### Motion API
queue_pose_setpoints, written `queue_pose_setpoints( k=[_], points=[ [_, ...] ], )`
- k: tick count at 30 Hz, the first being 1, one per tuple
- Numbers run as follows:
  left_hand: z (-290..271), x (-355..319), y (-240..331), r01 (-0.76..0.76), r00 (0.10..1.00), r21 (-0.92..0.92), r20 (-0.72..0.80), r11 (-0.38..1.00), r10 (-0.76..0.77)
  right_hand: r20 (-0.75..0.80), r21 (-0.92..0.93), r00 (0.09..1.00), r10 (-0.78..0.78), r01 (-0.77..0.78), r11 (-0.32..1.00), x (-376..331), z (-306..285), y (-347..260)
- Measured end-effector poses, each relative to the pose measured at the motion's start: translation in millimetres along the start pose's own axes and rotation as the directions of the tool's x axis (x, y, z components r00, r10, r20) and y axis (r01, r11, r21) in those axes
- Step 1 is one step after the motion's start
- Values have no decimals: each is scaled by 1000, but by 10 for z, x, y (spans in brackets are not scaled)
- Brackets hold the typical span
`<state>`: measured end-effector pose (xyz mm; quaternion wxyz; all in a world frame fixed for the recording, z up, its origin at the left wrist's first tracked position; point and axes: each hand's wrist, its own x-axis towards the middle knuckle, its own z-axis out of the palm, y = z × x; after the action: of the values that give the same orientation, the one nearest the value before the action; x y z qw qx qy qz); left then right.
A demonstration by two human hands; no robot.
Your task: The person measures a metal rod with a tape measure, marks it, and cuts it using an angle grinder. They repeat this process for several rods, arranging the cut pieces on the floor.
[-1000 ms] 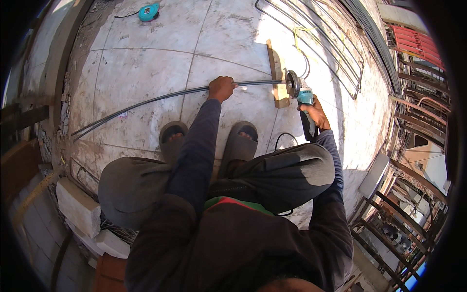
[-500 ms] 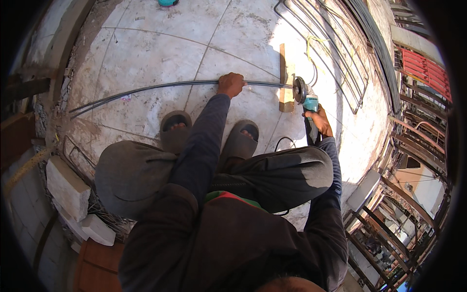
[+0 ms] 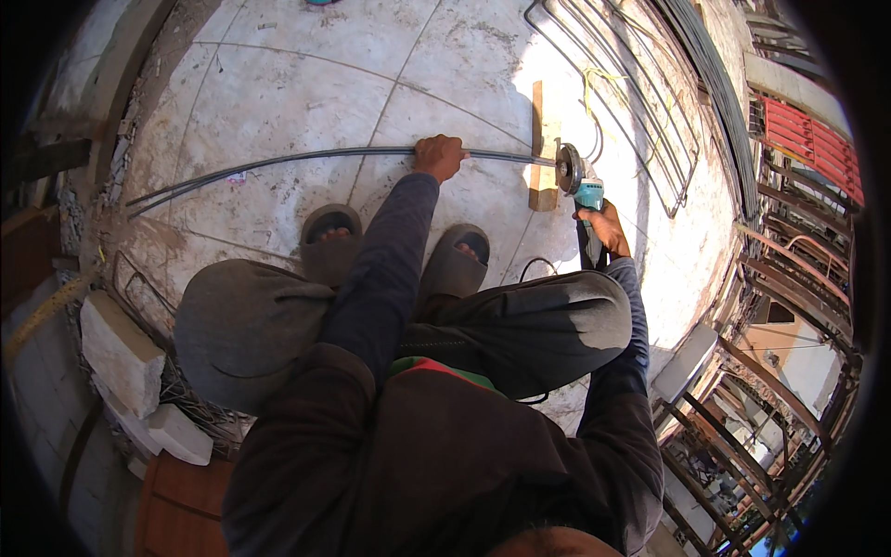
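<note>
The person is crouching on a tiled floor [image 3: 278, 102], and the long steel rod [image 3: 278, 162] is lying across it, its long axis running from the left wall edge to the right, where it is resting on a wooden block [image 3: 541, 139]. The left hand [image 3: 439, 156] is pressing down on the rod, fingers closed around it. The right hand [image 3: 603, 227] is gripping the teal angle grinder [image 3: 580, 186], fingers wrapped tight on its body, the disc meeting the rod just beside the block. Bent rebar frames [image 3: 631, 93] are lying near the floor's right edge; open tiles are stretching beyond the rod.
</note>
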<state>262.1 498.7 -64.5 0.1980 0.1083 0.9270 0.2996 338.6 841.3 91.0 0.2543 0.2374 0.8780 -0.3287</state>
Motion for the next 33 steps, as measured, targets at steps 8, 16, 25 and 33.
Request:
queue_pose_setpoints(
  k=[8,16,25,33],
  points=[
    [-42,-12,18,18,999,-16,31,1000,-18,18,-1,1000,-16,16,1000,-45,-1,39],
    [-28,-2,16,-2,1000,-20,28,1000,2,27,-2,1000,-14,14,1000,-41,-1,117],
    [-50,-15,22,12,999,-2,35,1000,-12,-27,-14,1000,-15,14,1000,-30,29,-75],
    [-43,-21,8,6,1000,-18,16,1000,-6,-25,-7,1000,12,-12,1000,21,32,-148]
  ],
)
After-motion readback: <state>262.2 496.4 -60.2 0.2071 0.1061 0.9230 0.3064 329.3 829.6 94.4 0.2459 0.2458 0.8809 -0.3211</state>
